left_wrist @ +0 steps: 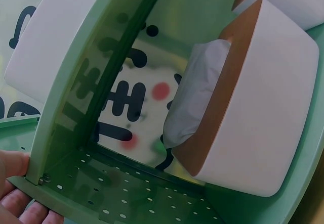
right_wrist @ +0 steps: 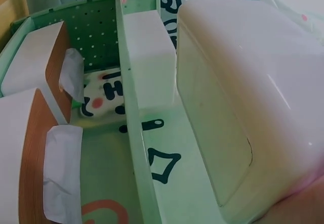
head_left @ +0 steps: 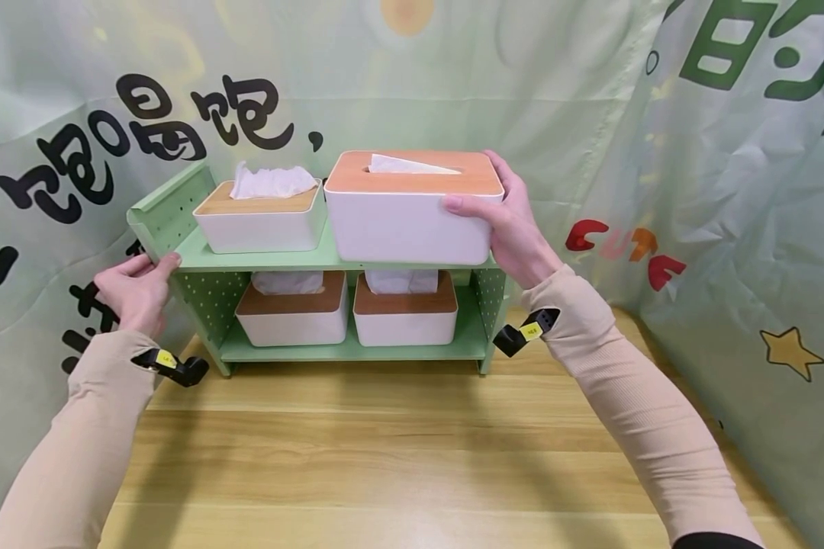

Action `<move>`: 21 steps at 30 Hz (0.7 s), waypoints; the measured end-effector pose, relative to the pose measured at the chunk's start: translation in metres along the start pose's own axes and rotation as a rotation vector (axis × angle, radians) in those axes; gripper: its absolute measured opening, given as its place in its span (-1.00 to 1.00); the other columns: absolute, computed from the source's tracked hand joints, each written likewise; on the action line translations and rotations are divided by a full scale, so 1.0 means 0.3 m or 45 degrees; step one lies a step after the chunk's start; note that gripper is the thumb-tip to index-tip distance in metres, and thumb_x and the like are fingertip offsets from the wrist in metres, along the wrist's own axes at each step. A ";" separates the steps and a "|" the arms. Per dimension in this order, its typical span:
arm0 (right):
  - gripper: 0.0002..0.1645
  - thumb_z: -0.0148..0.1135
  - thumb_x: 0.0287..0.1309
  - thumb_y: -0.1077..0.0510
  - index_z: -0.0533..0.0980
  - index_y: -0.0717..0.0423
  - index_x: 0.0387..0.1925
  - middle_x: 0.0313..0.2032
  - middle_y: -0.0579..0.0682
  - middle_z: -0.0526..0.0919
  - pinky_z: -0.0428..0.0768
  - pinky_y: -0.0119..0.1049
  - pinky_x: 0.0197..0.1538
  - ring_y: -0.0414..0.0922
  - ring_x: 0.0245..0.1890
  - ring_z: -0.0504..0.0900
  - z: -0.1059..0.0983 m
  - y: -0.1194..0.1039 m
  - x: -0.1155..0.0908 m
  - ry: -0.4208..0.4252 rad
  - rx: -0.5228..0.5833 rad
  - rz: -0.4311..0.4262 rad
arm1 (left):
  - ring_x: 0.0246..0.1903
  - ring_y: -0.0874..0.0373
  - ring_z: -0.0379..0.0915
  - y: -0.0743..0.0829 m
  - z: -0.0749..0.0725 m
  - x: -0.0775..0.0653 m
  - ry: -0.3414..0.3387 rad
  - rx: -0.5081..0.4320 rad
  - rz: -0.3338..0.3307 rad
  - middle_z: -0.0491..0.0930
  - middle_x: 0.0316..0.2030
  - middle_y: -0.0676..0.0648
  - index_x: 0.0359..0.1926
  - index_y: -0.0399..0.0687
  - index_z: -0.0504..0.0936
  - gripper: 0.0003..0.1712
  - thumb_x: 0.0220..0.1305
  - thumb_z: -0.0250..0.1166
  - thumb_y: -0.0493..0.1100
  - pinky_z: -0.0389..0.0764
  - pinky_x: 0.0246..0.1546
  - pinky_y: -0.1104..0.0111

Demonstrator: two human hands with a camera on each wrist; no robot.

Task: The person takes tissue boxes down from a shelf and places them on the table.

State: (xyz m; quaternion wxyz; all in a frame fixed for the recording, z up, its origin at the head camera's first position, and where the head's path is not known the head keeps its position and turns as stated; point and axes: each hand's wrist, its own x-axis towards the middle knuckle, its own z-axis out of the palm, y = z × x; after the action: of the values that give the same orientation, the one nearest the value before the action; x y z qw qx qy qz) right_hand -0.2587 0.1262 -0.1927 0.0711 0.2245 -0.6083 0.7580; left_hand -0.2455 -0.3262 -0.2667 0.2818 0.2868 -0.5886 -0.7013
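Note:
My right hand (head_left: 522,217) grips the right end of a white tissue box (head_left: 412,225) with a wooden lid, thumb across its front. A folded tissue pokes from the lid's slot. The right wrist view shows the box's underside (right_wrist: 212,118) raised and tilted above the upper deck of a green two-tier shelf (head_left: 357,352). With thumb and curled fingers, my left hand (head_left: 137,290) holds the shelf's left side panel at upper-deck height. Another tissue box (head_left: 261,231) stands on the upper deck at the left, tissue sticking out.
Two more tissue boxes with darker wooden lids, a left one (head_left: 291,328) and a right one (head_left: 405,326), sit side by side on the lower deck. The shelf stands on a wooden table (head_left: 384,450) against a printed fabric backdrop (head_left: 453,76), which also encloses the right side.

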 end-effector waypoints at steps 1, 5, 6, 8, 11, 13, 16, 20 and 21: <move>-0.18 0.35 -0.03 0.35 0.29 0.03 0.30 0.11 0.02 0.46 0.69 -0.21 -0.04 0.02 0.12 0.52 -0.001 -0.003 -0.005 0.000 0.004 0.004 | -0.42 0.42 0.61 0.000 0.000 0.000 0.001 0.004 -0.001 0.60 -0.61 0.28 0.20 -0.06 0.63 -0.41 0.09 0.51 -0.29 0.65 -0.01 0.61; -0.11 0.33 -0.02 0.33 0.24 0.00 0.38 0.18 0.03 0.41 0.66 -0.20 -0.03 0.03 0.17 0.47 -0.008 -0.017 -0.027 0.007 -0.001 0.022 | -0.42 0.42 0.61 -0.001 0.000 0.000 0.001 0.007 -0.003 0.60 -0.63 0.29 0.19 -0.06 0.64 -0.41 0.08 0.51 -0.29 0.64 0.03 0.60; -0.10 0.33 -0.02 0.32 0.23 -0.01 0.39 0.19 0.04 0.41 0.66 -0.20 -0.03 0.03 0.17 0.47 -0.010 -0.020 -0.033 0.010 0.000 0.026 | -0.41 0.42 0.62 -0.002 0.000 -0.001 0.000 0.010 -0.003 0.60 -0.63 0.30 0.19 -0.06 0.64 -0.41 0.09 0.51 -0.29 0.64 0.04 0.60; -0.07 0.32 -0.01 0.32 0.21 -0.04 0.41 0.22 0.04 0.39 0.66 -0.20 -0.04 0.04 0.18 0.45 -0.016 -0.026 -0.043 0.012 0.002 0.038 | -0.40 0.42 0.62 -0.002 -0.001 -0.002 -0.004 0.011 -0.001 0.60 -0.63 0.30 0.19 -0.06 0.64 -0.42 0.09 0.51 -0.28 0.64 0.06 0.59; -0.06 0.30 0.00 0.32 0.19 -0.05 0.44 0.23 0.04 0.38 0.67 -0.22 -0.04 0.03 0.19 0.44 -0.025 -0.034 -0.058 0.009 0.009 0.048 | -0.40 0.42 0.62 -0.003 -0.003 -0.003 -0.011 0.015 0.004 0.61 -0.63 0.31 0.19 -0.06 0.65 -0.42 0.09 0.51 -0.27 0.65 0.02 0.61; -0.05 0.29 0.00 0.33 0.18 -0.05 0.45 0.24 0.03 0.38 0.66 -0.23 -0.02 0.03 0.20 0.43 -0.031 -0.039 -0.068 0.004 0.010 0.053 | -0.42 0.43 0.62 -0.004 -0.005 -0.001 -0.019 0.012 0.010 0.61 -0.63 0.31 0.19 -0.06 0.64 -0.43 0.10 0.50 -0.27 0.66 -0.09 0.64; -0.04 0.29 0.00 0.34 0.17 -0.03 0.46 0.25 0.03 0.37 0.62 -0.24 0.03 0.03 0.22 0.41 -0.041 -0.047 -0.083 0.008 0.000 0.052 | -0.42 0.43 0.62 -0.005 -0.006 0.001 -0.024 0.017 0.015 0.61 -0.63 0.31 0.18 -0.06 0.65 -0.43 0.10 0.50 -0.27 0.65 -0.16 0.67; -0.07 0.27 0.02 0.36 0.19 0.01 0.45 0.26 0.03 0.38 0.61 -0.24 0.06 0.04 0.23 0.40 -0.056 -0.058 -0.108 0.003 0.001 0.030 | -0.42 0.44 0.62 -0.003 -0.005 0.001 -0.026 0.028 0.024 0.61 -0.64 0.32 0.18 -0.05 0.65 -0.44 0.10 0.51 -0.26 0.65 -0.18 0.66; -0.08 0.26 0.02 0.36 0.19 0.02 0.44 0.26 0.03 0.38 0.60 -0.24 0.06 0.04 0.23 0.39 -0.059 -0.061 -0.116 -0.003 0.003 0.022 | -0.43 0.44 0.62 -0.003 -0.005 0.000 -0.029 0.026 0.030 0.61 -0.65 0.32 0.17 -0.05 0.66 -0.44 0.10 0.50 -0.27 0.64 -0.25 0.68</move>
State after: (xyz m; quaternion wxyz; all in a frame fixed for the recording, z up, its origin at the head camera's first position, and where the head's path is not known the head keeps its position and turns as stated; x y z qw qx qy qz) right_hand -0.2254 0.1536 -0.1940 0.0636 0.2204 -0.6094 0.7590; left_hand -0.2446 -0.3271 -0.2678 0.2803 0.2749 -0.6021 -0.6952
